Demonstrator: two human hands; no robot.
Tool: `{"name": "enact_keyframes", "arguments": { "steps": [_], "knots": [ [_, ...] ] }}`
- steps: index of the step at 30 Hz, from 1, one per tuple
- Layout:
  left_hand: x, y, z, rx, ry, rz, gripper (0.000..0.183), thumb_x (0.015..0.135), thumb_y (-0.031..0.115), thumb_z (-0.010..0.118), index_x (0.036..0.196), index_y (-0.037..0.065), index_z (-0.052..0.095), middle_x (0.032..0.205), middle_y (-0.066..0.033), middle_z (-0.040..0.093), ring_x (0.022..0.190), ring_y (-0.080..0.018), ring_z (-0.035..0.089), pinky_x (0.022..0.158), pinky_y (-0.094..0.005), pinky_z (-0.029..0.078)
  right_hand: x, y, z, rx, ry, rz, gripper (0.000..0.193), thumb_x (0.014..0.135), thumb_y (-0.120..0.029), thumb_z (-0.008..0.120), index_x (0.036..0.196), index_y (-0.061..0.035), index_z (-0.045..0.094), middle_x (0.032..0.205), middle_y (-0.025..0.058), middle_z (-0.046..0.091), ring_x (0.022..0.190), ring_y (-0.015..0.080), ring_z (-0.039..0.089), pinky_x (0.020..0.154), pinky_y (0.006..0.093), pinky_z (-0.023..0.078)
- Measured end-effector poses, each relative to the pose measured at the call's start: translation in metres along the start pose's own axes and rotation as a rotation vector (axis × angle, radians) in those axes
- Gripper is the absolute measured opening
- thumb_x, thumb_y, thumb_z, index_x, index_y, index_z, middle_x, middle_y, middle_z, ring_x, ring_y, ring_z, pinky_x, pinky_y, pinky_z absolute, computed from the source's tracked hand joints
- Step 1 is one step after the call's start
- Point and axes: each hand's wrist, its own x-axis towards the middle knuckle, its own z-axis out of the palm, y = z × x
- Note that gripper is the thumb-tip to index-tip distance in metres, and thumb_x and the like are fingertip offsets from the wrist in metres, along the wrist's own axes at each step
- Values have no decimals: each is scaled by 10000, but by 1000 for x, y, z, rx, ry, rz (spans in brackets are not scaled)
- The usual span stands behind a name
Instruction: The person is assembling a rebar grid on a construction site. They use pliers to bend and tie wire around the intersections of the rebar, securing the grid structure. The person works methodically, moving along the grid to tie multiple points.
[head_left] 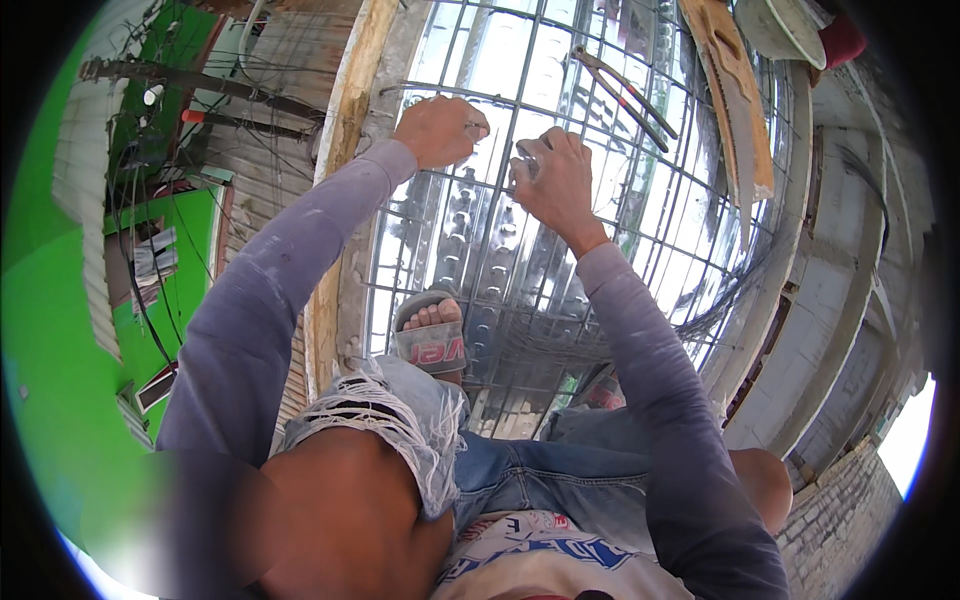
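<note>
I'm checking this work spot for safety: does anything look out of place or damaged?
Mostly the handsaw: its blade tip juts past the plank, over the metal grid, so it could perhaps get knocked. The pincers lie unheld on that grid. The jeans are torn and frayed at the left knee.

Grey gridded bars [519, 103], silver decking [525, 265], purple-grey sleeves [270, 280], green wall [50, 330]

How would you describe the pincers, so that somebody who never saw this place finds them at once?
Start at the grid of metal bars. On it, beyond the right hand and to its right, lie the pincers, between that hand and the handsaw. Unlike the saw's single blade, they show two slim dark handles in a narrow V, with a reddish mark.
</note>
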Motion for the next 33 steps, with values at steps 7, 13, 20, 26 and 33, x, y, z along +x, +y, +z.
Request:
{"name": "enact_keyframes", "arguments": {
  "steps": [7,13,20,26,33],
  "knots": [
    [16,19,8,47,-42,-58,296,1013,371,646,1103,138,805,949,-110,794,935,-311,754,891,-487,570,12,-11,-7,18,-192,176,168,814,-61,663,951,37,649,891,222,714,882,405,709,788,511,545],
    [9,24,4,143,79,23,276,991,356,667,1038,121,803,961,-117,789,947,-317,749,874,-480,565,25,-4,-31,-48,-276,133,206,919,-106,599,987,73,676,846,282,735,818,462,724,784,556,557],
    [-37,-27,-35,102,269,-150,327,1009,413,697,1078,118,819,1134,-109,788,1056,-331,738,967,-499,552,17,20,-33,175,-292,285,236,955,-95,583,1040,53,747,954,303,749,914,469,728,841,518,552],
    [-74,-90,-74,-105,640,-489,422,984,474,710,1168,109,818,1136,-161,775,1075,-352,742,982,-461,560,-8,-1,-37,621,-350,511,258,999,-110,592,1075,68,763,779,132,700,636,236,632,618,379,496],
    [-59,-119,-41,-106,542,-647,608,947,609,676,1228,87,809,1098,-241,792,1081,-417,748,977,-453,559,2,-17,-54,1329,-410,976,162,1000,-63,598,1014,75,683,609,-99,350,469,46,266,432,261,207]
  ]
}}
